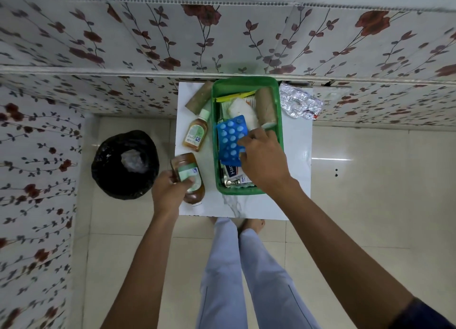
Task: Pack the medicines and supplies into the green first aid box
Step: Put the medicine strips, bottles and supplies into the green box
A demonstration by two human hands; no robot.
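The green first aid box (pixel 277 99) stands open on a small white table (pixel 296 143). Inside it lie a brown bandage roll (pixel 265 104), white gauze (pixel 240 111), sachets and a small carton. My right hand (pixel 261 160) holds a blue blister pack of pills (pixel 230 138) over the box's middle. My left hand (pixel 170 192) grips a large amber bottle (pixel 188 175) with a green label at the table's left front edge. A smaller amber bottle (pixel 195 133) and another brown roll (pixel 199 97) lie left of the box.
Silver blister strips (pixel 299 104) lie at the table's back right corner. A black-lined waste bin (pixel 124 164) stands on the tiled floor to the left. Floral-papered walls close in behind and on the left. My legs and feet are just below the table's front edge.
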